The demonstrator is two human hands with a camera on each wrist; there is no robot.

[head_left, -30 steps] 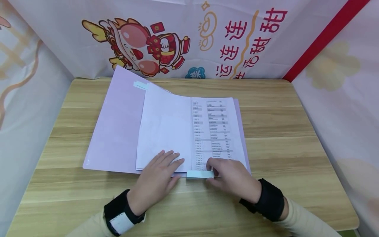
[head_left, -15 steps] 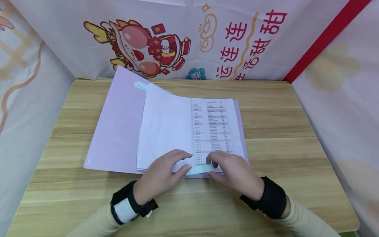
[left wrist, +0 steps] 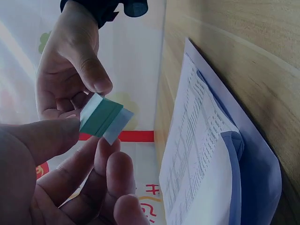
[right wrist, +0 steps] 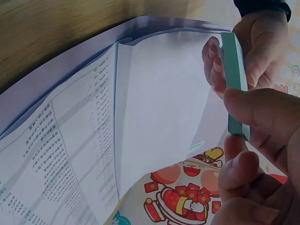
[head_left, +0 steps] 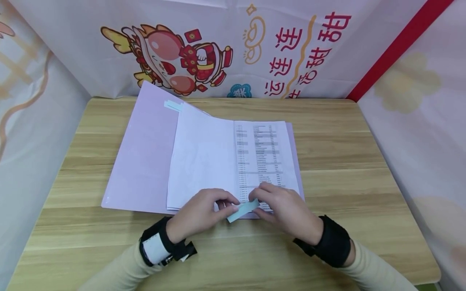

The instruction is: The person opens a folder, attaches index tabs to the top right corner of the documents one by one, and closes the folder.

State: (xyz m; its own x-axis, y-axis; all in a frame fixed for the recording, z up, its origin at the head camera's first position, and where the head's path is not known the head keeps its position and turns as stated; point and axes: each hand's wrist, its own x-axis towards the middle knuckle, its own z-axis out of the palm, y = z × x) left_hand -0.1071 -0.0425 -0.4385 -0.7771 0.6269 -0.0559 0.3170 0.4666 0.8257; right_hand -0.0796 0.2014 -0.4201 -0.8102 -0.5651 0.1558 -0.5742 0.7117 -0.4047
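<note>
Between my two hands is a narrow pale green pad (head_left: pixel 243 209), which looks like sticky notes. My right hand (head_left: pixel 285 210) pinches its right end between thumb and fingers. At its left end, my left hand (head_left: pixel 200 212) has thumb and forefinger closed on the edge. The pad tilts above the lower edge of an open stack of paper (head_left: pixel 204 161). In the left wrist view a whitish layer (left wrist: pixel 118 127) sticks out from the green pad (left wrist: pixel 101 115). The right wrist view shows the pad (right wrist: pixel 234 79) edge-on, as a thick strip.
The papers lie in an open purple folder (head_left: pixel 142 157) on a wooden table (head_left: pixel 338 161). A printed list (head_left: pixel 267 157) covers the right page. A small pale blue strip (head_left: pixel 172 106) sits on the folder's left cover. A printed cloth (head_left: pixel 309 52) hangs behind the table.
My left hand has lifted off the left page and come to the pad's left end. The pad, first level at the page's lower edge, is now raised and tilted in my right hand.
</note>
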